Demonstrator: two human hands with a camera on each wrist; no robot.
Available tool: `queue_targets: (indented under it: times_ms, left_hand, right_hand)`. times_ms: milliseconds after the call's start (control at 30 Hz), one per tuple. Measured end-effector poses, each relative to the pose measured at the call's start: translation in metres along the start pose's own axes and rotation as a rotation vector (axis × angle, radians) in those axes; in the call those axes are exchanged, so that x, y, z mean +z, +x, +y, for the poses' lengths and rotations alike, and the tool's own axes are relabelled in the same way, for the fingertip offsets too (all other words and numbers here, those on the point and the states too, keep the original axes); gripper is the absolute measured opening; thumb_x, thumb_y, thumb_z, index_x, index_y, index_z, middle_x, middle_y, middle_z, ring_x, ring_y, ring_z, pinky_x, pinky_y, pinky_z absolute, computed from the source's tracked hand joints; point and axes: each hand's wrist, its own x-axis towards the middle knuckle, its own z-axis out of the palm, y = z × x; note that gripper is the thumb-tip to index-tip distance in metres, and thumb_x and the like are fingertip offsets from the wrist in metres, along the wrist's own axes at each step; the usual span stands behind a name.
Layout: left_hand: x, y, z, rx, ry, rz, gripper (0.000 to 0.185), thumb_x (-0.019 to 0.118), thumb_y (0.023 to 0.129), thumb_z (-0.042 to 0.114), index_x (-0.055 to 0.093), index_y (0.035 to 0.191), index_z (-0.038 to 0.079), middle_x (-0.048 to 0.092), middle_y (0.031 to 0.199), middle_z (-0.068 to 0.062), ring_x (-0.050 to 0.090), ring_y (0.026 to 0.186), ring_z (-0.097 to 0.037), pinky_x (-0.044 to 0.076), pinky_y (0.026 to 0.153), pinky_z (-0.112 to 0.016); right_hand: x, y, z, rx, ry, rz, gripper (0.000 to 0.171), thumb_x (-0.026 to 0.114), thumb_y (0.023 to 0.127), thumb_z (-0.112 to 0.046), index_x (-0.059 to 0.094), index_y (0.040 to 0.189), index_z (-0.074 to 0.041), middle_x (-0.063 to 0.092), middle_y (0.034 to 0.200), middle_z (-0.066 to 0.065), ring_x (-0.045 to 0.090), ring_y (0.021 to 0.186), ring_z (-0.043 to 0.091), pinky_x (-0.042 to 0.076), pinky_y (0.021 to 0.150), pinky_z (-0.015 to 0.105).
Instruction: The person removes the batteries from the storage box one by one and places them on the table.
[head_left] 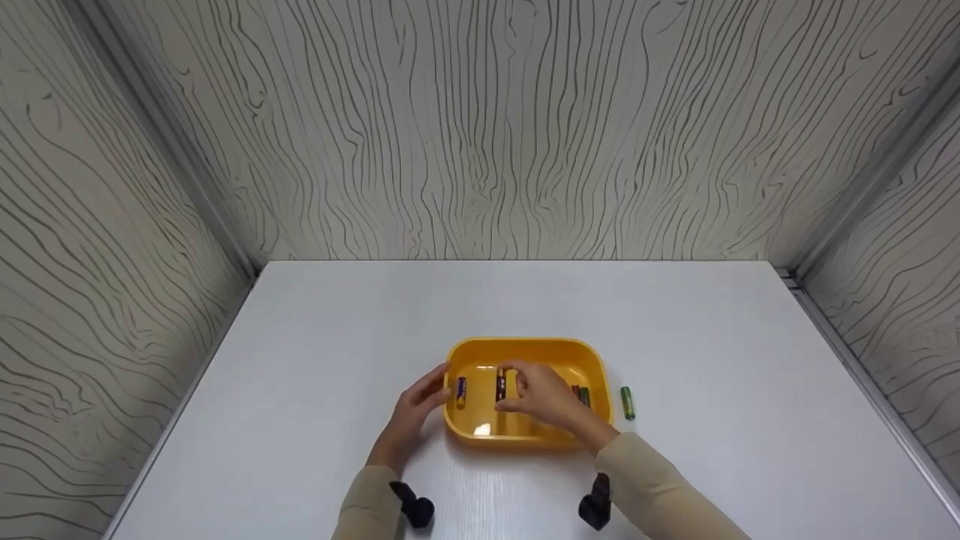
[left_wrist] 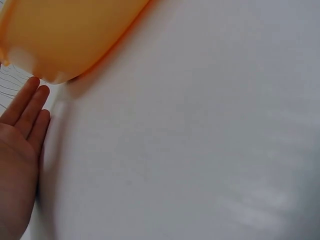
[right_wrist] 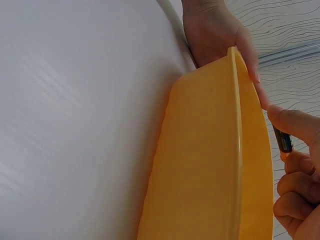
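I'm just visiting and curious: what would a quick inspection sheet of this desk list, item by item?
Surface: white table, bare around the tray.
Job's things: yellow tray holding a blue-and-yellow battery, a dark battery and more batteries partly hidden by the right hand.
Clutter: one green battery on the table, right of the tray.
Hands: left hand open, fingers at the tray's left wall; right hand pinches the dark battery inside the tray.
Cables: nothing seen.
Surroundings: wood-grain panel walls on three sides.
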Motion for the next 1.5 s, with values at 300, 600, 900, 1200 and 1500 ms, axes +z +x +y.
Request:
queue_targets:
  times_ms: [300, 600, 900, 1200, 1500]
  left_hand:
    - [-0.002, 0.001, -0.002, -0.019, -0.019, -0.009, 0.060, 0.060, 0.090, 0.048, 0.044, 0.144, 0.029, 0.043, 0.154, -0.001, 0.036, 0.146, -0.025, 0.020, 0.123, -0.055]
    - [-0.001, 0.002, -0.004, -0.032, -0.027, -0.010, 0.057, 0.059, 0.091, 0.048, 0.045, 0.143, 0.031, 0.040, 0.155, 0.001, 0.030, 0.149, -0.025, 0.017, 0.123, -0.055]
    - [0.001, 0.002, -0.003, -0.023, -0.003, -0.010, 0.053, 0.058, 0.093, 0.045, 0.045, 0.143, 0.033, 0.040, 0.155, 0.003, 0.030, 0.149, -0.024, 0.019, 0.123, -0.054]
    - [-0.001, 0.002, -0.005, -0.001, -0.007, -0.012, 0.055, 0.059, 0.093, 0.044, 0.045, 0.144, 0.030, 0.041, 0.155, 0.000, 0.033, 0.147, -0.025, 0.021, 0.123, -0.053]
    - [0.000, 0.001, -0.004, 0.011, -0.007, -0.020, 0.057, 0.058, 0.093, 0.046, 0.043, 0.145, 0.029, 0.040, 0.156, -0.001, 0.032, 0.148, -0.026, 0.020, 0.123, -0.054]
  right_hand:
    - [-0.011, -0.013, 0.010, -0.047, -0.006, 0.025, 0.063, 0.078, 0.079, -0.028, 0.055, 0.132, -0.004, 0.040, 0.062, -0.006, 0.034, 0.057, 0.008, 0.030, 0.053, 0.016]
    - [-0.027, -0.019, 0.023, -0.128, -0.023, 0.049, 0.060, 0.078, 0.079, -0.030, 0.057, 0.130, -0.004, 0.034, 0.059, -0.008, 0.030, 0.055, 0.003, 0.034, 0.057, 0.016]
    - [-0.045, -0.029, 0.036, -0.138, -0.021, 0.047, 0.062, 0.078, 0.079, -0.029, 0.056, 0.131, -0.005, 0.033, 0.059, -0.008, 0.030, 0.048, 0.001, 0.032, 0.050, 0.014]
    - [-0.061, -0.038, 0.050, -0.162, -0.039, 0.068, 0.062, 0.077, 0.080, -0.031, 0.056, 0.131, -0.003, 0.033, 0.058, -0.010, 0.028, 0.052, -0.001, 0.034, 0.055, 0.015]
    - [-0.071, -0.047, 0.064, -0.154, -0.018, 0.043, 0.065, 0.077, 0.079, -0.032, 0.055, 0.133, -0.003, 0.035, 0.063, -0.007, 0.033, 0.057, -0.001, 0.032, 0.057, 0.017]
